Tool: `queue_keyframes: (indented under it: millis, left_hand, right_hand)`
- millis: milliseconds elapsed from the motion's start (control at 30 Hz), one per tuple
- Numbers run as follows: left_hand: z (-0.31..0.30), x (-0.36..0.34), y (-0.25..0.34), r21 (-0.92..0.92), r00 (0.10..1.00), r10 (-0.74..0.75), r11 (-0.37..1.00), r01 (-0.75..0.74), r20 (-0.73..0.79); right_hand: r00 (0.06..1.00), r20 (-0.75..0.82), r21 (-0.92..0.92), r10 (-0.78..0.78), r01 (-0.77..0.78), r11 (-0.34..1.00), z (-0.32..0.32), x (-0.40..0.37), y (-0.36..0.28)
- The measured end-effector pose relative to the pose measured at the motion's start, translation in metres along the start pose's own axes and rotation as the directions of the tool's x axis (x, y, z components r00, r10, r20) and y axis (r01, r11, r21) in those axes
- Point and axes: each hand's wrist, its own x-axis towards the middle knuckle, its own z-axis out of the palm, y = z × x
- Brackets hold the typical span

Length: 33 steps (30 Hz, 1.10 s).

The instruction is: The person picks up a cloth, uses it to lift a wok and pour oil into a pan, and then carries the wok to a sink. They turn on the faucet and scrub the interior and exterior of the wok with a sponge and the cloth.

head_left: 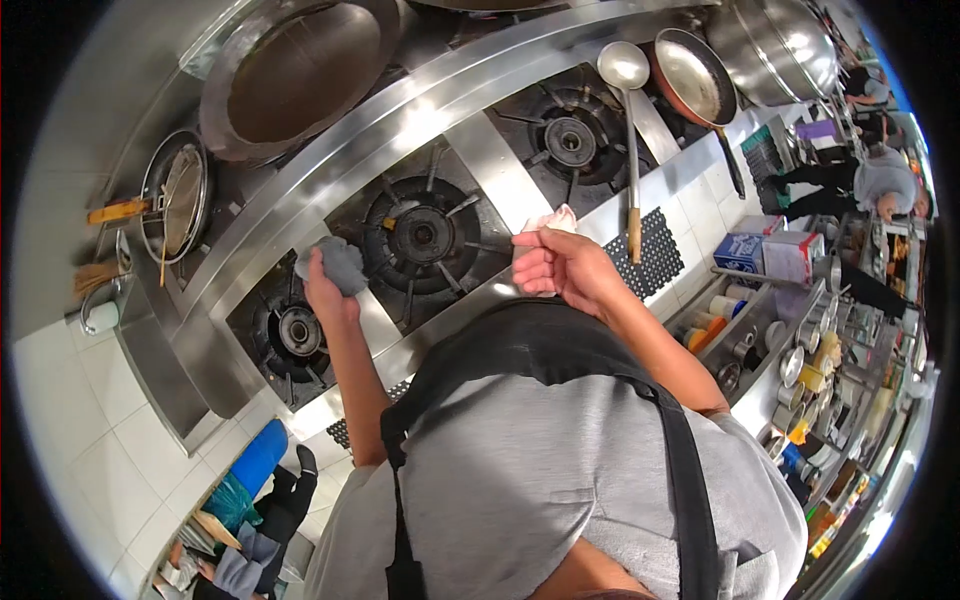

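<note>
My left hand (pixel 325 290) grips a grey scouring pad (pixel 342 262) and presses it on the steel stove top (pixel 480 165), between the left burner (pixel 298 330) and the middle burner (pixel 422 235). My right hand (pixel 560 268) is closed around a crumpled white cloth (pixel 556 221), held just above the stove's front edge beside the middle burner. A grey shirt and dark apron fill the bottom of the view.
A large wok (pixel 300 70) sits at the back. A ladle (pixel 628 110) with a wooden handle and a pan (pixel 695 80) lie by the right burner (pixel 570 140). Seasoning tins (pixel 800 360) and boxes stand at right. Other people (pixel 885 185) work beyond.
</note>
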Motion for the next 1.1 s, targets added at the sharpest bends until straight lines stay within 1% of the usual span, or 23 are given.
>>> queue_keyframes:
  millis: [67,100,200,267,300,400,433,633,733,767,800,833,933,1033,1100]
  left_hand:
    - [-0.003,0.004,-0.004,-0.021,1.000,0.003,1.000,-0.003,-0.007]
    - [-0.003,0.004,-0.002,-0.024,1.000,-0.025,0.999,0.025,0.004]
    - [-0.006,0.006,-0.004,-0.029,1.000,-0.013,0.999,0.013,0.003]
    - [0.001,-0.003,0.001,-0.235,0.989,-0.016,0.971,0.050,0.147]
    - [0.007,-0.009,0.008,-0.287,0.983,-0.053,0.952,0.103,0.175]
    - [0.015,-0.020,0.024,-0.387,0.961,-0.153,0.891,0.235,0.231]
    - [0.018,-0.023,0.027,-0.372,0.959,-0.132,0.901,0.222,0.252]
    - [0.032,-0.034,0.038,-0.483,0.959,-0.086,0.850,0.212,0.269]
    - [0.045,-0.048,0.047,-0.562,0.982,-0.081,0.811,0.165,0.171]
    - [0.036,-0.041,0.043,-0.586,0.925,-0.040,0.763,0.272,0.377]
    - [0.021,-0.028,0.036,-0.583,0.827,0.017,0.718,0.382,0.562]
    - [0.018,-0.025,0.037,-0.553,0.691,0.088,0.676,0.488,0.718]
    - [0.026,-0.034,0.042,-0.630,0.779,0.049,0.622,0.466,0.625]
    - [0.027,-0.029,0.041,-0.566,0.613,0.130,0.566,0.599,0.779]
    - [0.030,-0.029,0.043,-0.562,0.589,0.144,0.538,0.628,0.795]
  right_hand:
    - [1.000,-0.011,-0.001,0.003,-0.003,1.000,0.004,-0.003,-0.003]
    - [1.000,-0.017,-0.004,0.002,-0.002,1.000,0.004,-0.003,-0.004]
    - [1.000,-0.013,0.003,0.000,0.000,1.000,0.005,-0.004,-0.004]
    - [1.000,-0.017,-0.007,0.001,-0.001,1.000,0.009,-0.005,-0.005]
    - [1.000,-0.015,-0.011,0.002,-0.002,1.000,0.008,-0.005,-0.004]
    - [1.000,-0.013,-0.019,-0.001,0.001,1.000,0.008,-0.004,-0.003]
    - [1.000,-0.009,-0.020,-0.002,0.001,1.000,0.007,-0.004,-0.003]
    - [1.000,-0.010,-0.018,0.004,-0.005,1.000,0.009,-0.006,-0.004]
    - [1.000,-0.020,-0.022,0.001,-0.001,1.000,0.010,-0.007,-0.004]
    - [1.000,-0.024,-0.024,0.000,-0.001,1.000,0.011,-0.008,-0.003]
    - [1.000,-0.023,-0.019,0.003,-0.004,1.000,0.012,-0.008,-0.003]
    - [1.000,-0.022,-0.014,0.007,-0.007,1.000,0.012,-0.008,-0.003]
    - [1.000,-0.018,-0.022,0.006,-0.007,1.000,0.011,-0.008,-0.002]
    - [1.000,-0.019,-0.037,0.004,-0.005,0.999,0.011,-0.007,-0.002]
    - [1.000,-0.023,-0.049,0.002,-0.003,0.999,0.013,-0.007,-0.003]
